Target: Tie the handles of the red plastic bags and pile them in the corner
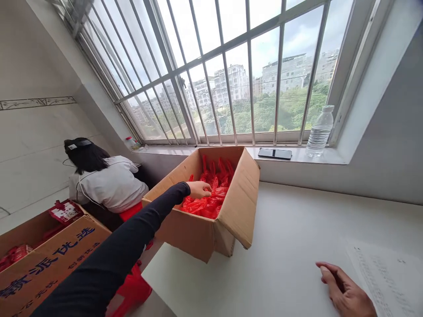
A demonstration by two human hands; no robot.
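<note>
Firstly, we list one open brown cardboard box (188, 230), standing at the edge of a white tabletop (284, 246), holding thin red plastic bags (206, 205) whose lower parts are hidden by its walls. Inside it, a left hand (198, 189) in a black sleeve reaches over the bags, fingertips among them; we cannot tell whether they pinch one. Item: a right hand (350, 294), cut off by the lower edge, fingers curled and thumb close to the index finger, near a white printed paper sheet (385, 270), its text unreadable to us. Item: a second brown cardboard box with blue lettering (59, 259), partly covered by the sleeve. Behind it, a white-shirted person (105, 182), turned away.
</note>
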